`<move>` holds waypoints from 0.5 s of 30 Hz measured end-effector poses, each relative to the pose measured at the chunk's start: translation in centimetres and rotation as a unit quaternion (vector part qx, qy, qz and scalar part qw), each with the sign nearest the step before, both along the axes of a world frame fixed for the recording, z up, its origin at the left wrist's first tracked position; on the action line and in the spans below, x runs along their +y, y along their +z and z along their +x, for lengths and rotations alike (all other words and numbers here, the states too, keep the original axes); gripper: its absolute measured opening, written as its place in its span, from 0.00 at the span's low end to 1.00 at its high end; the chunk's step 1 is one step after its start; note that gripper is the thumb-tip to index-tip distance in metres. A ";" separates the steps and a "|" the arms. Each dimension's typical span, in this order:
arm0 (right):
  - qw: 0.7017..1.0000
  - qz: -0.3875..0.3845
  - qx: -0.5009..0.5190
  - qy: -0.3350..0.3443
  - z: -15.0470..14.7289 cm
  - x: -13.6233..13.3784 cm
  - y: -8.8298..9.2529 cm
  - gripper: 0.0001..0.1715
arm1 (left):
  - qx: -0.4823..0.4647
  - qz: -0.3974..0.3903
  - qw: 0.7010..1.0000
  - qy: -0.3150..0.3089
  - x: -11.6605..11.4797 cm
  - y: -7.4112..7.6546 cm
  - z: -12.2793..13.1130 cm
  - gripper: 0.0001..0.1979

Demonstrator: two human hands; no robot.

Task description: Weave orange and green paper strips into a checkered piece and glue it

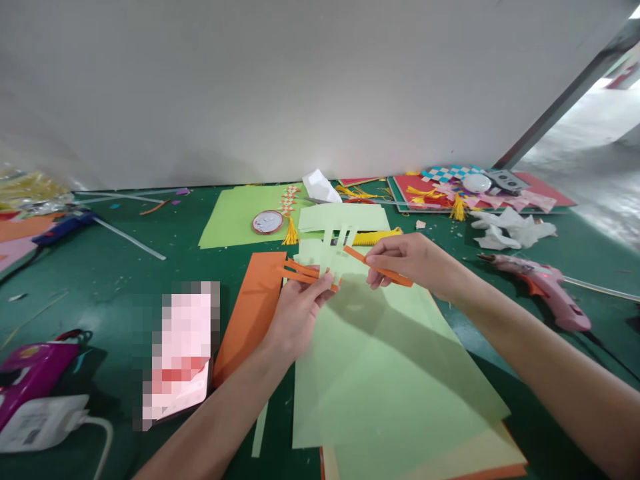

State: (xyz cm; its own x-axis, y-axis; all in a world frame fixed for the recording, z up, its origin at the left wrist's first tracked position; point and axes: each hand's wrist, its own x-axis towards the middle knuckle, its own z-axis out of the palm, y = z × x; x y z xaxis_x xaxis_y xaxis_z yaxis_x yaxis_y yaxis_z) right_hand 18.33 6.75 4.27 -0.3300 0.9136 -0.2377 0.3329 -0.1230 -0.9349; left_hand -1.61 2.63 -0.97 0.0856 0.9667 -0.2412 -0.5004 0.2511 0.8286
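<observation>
My left hand [299, 312] pinches a small weave of pale green paper strips [334, 248] crossed by orange strips [300, 272], holding it just above the green table. My right hand [406, 261] pinches a single orange paper strip [381, 268] that slants across the green strips. Both hands hover over a large light green sheet [385, 373]. An orange sheet [250, 313] lies left of my left hand.
A pink glue gun [545, 287] lies to the right, white crumpled gloves [515, 227] behind it. Woven paper crafts with yellow tassels [460, 187] sit at the back right. A round tape roll [267, 222] rests on a green sheet. A blurred phone [180, 353] lies left.
</observation>
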 end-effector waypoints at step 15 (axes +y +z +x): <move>1.000 -0.017 0.005 0.014 -0.1 -0.1 0.2 0.09 | 0.000 -0.011 1.000 0.011 0.1 -0.1 0.2 0.08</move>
